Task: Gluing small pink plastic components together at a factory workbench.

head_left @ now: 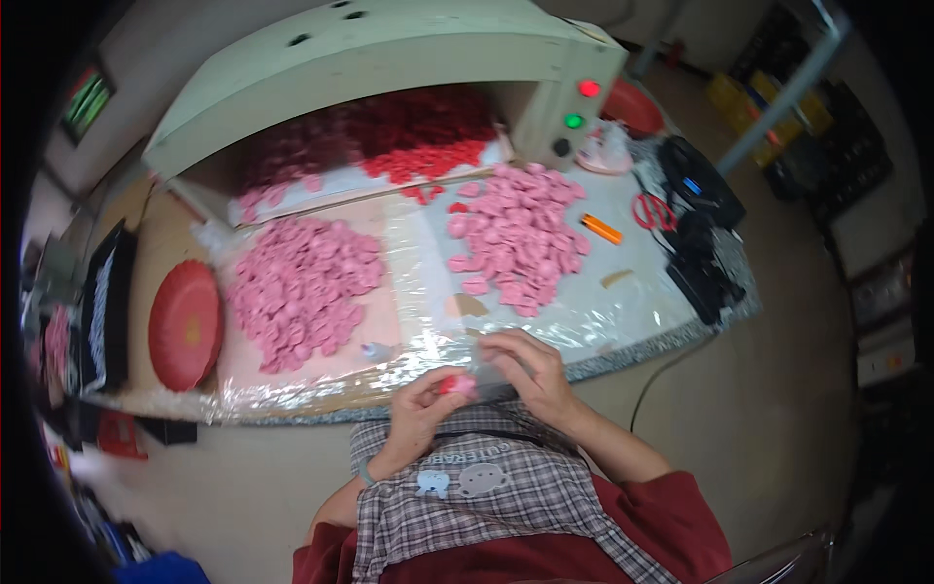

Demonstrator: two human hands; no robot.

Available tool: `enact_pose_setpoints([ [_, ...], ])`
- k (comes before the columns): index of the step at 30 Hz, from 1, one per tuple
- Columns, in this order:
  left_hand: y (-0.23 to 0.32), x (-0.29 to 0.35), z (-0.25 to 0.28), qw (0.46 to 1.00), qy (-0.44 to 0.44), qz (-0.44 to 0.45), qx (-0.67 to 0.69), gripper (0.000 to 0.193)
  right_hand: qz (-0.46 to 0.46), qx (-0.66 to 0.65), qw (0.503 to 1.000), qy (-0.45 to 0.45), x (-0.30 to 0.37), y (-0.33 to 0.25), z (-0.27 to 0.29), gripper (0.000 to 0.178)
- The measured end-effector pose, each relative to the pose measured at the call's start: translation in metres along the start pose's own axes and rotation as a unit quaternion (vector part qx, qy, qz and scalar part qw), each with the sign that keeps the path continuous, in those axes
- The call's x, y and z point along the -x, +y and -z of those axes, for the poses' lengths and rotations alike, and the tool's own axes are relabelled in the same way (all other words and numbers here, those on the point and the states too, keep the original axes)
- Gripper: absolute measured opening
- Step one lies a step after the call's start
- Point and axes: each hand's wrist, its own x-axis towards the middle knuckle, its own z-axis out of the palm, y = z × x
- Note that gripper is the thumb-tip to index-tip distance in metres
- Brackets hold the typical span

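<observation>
Left hand (418, 409) at the near edge of the table (623, 292), in front of the apron (477, 526). Its fingers are closed in a pinch on a small pink-and-red piece (458, 386), which sits just beyond the fingertips on the right side, between the two hands. Right hand (540, 383) just right of it, fingers bent and drawn together toward the piece; a greyish, see-through blur lies below them, and whether they grip anything cannot be told.

On the table, beyond the hands: left pile (306, 292) of pink pieces, heaped on a pale pink sheet; right pile (525, 234), also pink, with a few red bits at its far left edge. Small bottle (376, 351) near the left pile's near right side. Red dish (185, 326) left of that pile. Orange cylinder (601, 229) right of the right pile; red-handled scissors (654, 212) farther right, beside a black bag (696, 180).

Far side: pale open-fronted box (389, 63), red and green lights at its right end, dark pink and red pieces (428, 141) spread inside.
</observation>
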Motion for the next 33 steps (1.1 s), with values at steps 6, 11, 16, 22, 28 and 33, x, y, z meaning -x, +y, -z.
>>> enact_pose_setpoints([
  [6, 0.008, 0.013, 0.0, 1.0, -0.016, -0.004, 0.013, 0.035, 0.019, -0.02, 0.999, 0.02, 0.019, -0.004, -0.043, 0.026],
  [11, 0.001, 0.021, 0.0, 0.999, 0.036, -0.029, 0.014, 0.036, 0.009, -0.023, 1.0, -0.013, 0.022, -0.01, -0.051, 0.024],
  [16, -0.001, 0.015, 0.006, 0.998, -0.016, -0.053, -0.026, 0.038, -0.01, -0.046, 0.998, 0.046, 0.024, -0.003, -0.058, 0.025],
  [22, 0.001, 0.026, 0.011, 0.997, -0.01, -0.074, 0.035, 0.036, 0.034, -0.02, 0.999, -0.003, 0.032, 0.002, -0.05, 0.019],
  [28, -0.005, 0.054, 0.023, 0.995, 0.006, -0.098, -0.001, 0.034, 0.0, 0.009, 0.999, -0.037, 0.059, -0.003, -0.045, 0.013],
  [33, 0.013, 0.077, 0.041, 0.997, 0.048, -0.059, 0.014, 0.032, -0.101, 0.016, 0.972, -0.213, 0.058, -0.009, -0.055, 0.01],
])
